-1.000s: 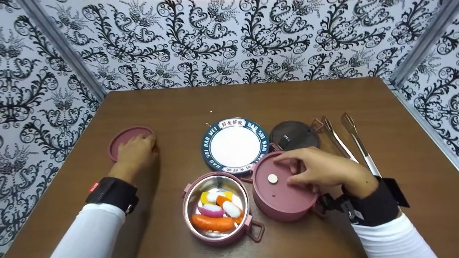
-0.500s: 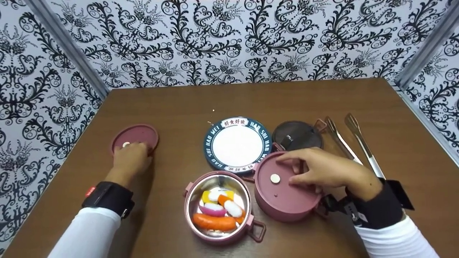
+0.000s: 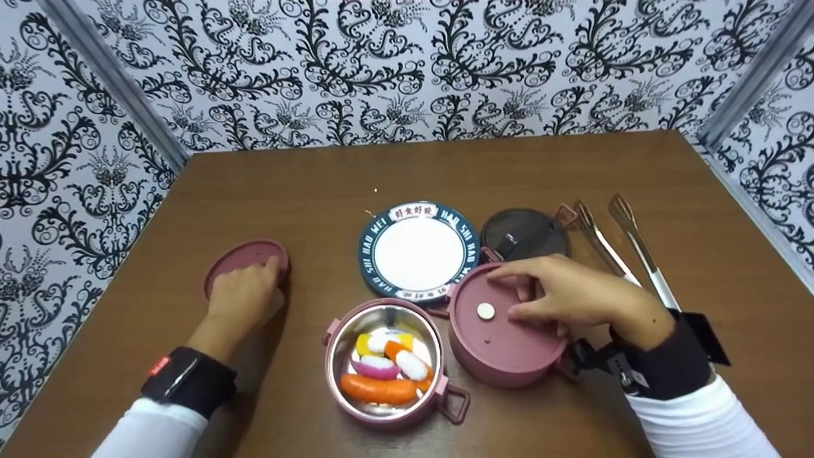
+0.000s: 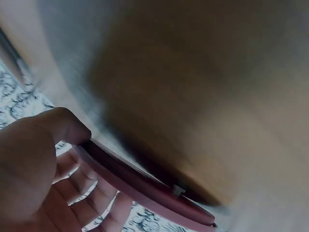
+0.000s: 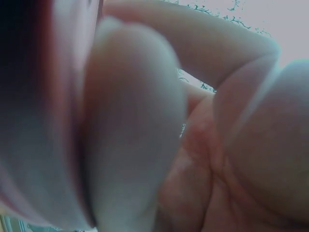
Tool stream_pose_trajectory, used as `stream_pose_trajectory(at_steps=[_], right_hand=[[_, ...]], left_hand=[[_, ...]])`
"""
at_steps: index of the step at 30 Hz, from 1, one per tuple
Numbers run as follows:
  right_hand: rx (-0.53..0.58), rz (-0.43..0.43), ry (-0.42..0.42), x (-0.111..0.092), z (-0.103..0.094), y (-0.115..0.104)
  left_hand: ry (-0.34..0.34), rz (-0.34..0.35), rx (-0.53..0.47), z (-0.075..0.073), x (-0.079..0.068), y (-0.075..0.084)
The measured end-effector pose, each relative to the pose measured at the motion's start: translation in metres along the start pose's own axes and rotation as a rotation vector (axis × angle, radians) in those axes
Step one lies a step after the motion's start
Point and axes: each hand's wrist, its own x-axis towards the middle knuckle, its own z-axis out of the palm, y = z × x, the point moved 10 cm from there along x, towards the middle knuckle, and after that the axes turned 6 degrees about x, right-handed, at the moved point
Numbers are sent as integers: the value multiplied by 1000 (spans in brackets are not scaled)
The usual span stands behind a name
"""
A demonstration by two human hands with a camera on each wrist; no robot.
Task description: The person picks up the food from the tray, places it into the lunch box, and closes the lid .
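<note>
My left hand (image 3: 245,292) grips the rim of a round pink pot lid (image 3: 245,254) at the left of the table. In the left wrist view, the lid (image 4: 140,188) is seen edge-on, the thumb on one side and the other fingers spread on the other. My right hand (image 3: 559,292) rests on the lid of a closed pink pot (image 3: 489,369), index fingertip and thumb touching its top near the white knob (image 3: 486,311). Left of this pot, an uncovered pink pot (image 3: 337,388) contains an orange sausage-like piece (image 3: 378,389) and several yellow, purple and orange pieces with white.
A blue-rimmed plate (image 3: 367,254) lies behind the pots. Beside it is a dark round lid-like item (image 3: 509,222) with a clip. Metal tongs (image 3: 636,235) with white handles lie at the right. Patterned walls (image 3: 407,76) enclose the back and sides.
My left hand has shifted the pink lid slightly right and toward me, tilting it, and its knob is now covered by the hand. The right hand stays on the closed pot.
</note>
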Motion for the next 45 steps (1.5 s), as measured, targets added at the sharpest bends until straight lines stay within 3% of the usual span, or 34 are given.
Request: stream_pose_trajectory(at_steps=[5,11,15,18,24,28,35,41,45], right_hand=[[11,18,-10,1,2,2],[-27,15,5,7,0,-5],[-55,25,5,7,1,-6],[-113,-13,36,6,-4,-11],[-160,-56,53,4,-5,-14],[-122,-26,42,2,-4,-9],[-188,-58,77,3,-4,-11],[-223,-66,97,2,-5,-12],[-221,-60,99,3,-4,-11]], left_hand=[[129,74,-116,-14,-10,22],[389,217,-167,-52,-35,41],[433,260,-174,-76,-47,55],[475,286,-158,-95,-54,67],[635,373,-119,-130,-79,97],[677,466,-99,-144,-99,124],[703,594,-43,-152,-126,163],[704,677,-39,-147,-140,190],[678,714,-76,-139,-143,198]])
